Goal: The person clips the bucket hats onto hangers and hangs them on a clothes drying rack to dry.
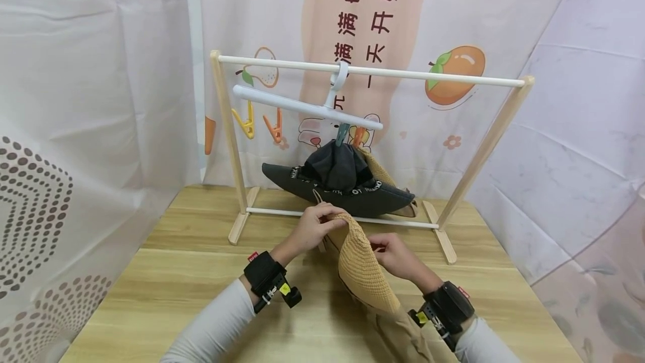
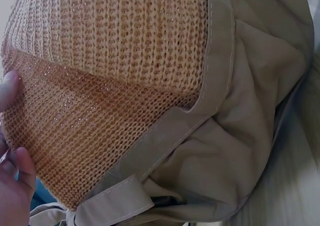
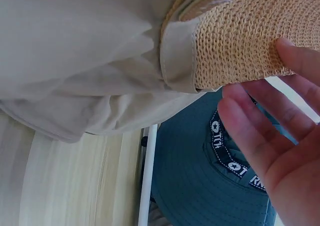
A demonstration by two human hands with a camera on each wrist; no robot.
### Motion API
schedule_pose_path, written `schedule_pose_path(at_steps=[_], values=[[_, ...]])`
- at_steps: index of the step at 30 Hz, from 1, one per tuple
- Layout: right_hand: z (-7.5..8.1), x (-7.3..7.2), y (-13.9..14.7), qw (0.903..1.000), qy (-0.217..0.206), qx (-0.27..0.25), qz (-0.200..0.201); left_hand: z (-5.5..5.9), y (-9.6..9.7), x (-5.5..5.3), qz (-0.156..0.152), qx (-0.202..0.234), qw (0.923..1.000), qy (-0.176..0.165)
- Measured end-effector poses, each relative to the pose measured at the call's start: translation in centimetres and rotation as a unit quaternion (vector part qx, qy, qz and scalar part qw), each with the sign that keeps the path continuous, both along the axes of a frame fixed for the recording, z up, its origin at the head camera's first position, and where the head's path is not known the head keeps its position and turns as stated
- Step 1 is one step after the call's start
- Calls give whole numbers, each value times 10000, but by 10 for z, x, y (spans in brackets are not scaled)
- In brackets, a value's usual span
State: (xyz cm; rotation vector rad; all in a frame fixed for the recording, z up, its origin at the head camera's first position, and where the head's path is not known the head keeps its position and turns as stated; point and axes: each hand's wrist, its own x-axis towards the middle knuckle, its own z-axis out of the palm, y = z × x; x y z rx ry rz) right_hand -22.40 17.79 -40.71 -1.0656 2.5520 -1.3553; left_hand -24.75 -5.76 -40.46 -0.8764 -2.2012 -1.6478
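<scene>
Both hands hold a sun hat with a tan woven part (image 1: 365,273) and beige cloth (image 2: 265,80), in front of a drying rack. The left hand (image 1: 317,226) pinches the woven edge at its top. On the other side, the right hand (image 1: 395,256) grips the woven edge, with its thumb (image 3: 300,60) on the weave and fingers under it. Behind the hat, a dark bucket hat (image 1: 327,199) with a lettered band hangs from a white hanger (image 1: 302,107) by a teal clip (image 1: 342,134). An orange clip (image 1: 359,136) holds another woven hat (image 1: 380,170), partly hidden behind the dark one.
The rack's white top rail (image 1: 428,76) carries the hanger, which tilts down to the right. A yellow clip (image 1: 247,122) and another orange clip (image 1: 274,126) hang under its left half. Wooden posts (image 1: 484,153) stand on the wood-grain table (image 1: 166,273). Printed curtains surround it.
</scene>
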Motion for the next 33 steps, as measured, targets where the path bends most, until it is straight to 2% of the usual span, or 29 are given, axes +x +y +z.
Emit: schedule_pose_path(at_steps=[5,11,19,27,33], values=[[5,-2,-2,10000,-60,27,-68,1,-4,0,50,195,9997,136],[15,-5,-4,9999,18,-61,-98,6,-12,0,190,159,9991,335],[33,-9,-13,9994,308,53,-143,15,-29,1,599,96,9976,334],[40,-10,-21,9997,139,207,38,17,-39,4,1050,-180,9929,527],[46,-10,-26,9998,52,201,-2,18,-50,7,1335,-452,9883,590]])
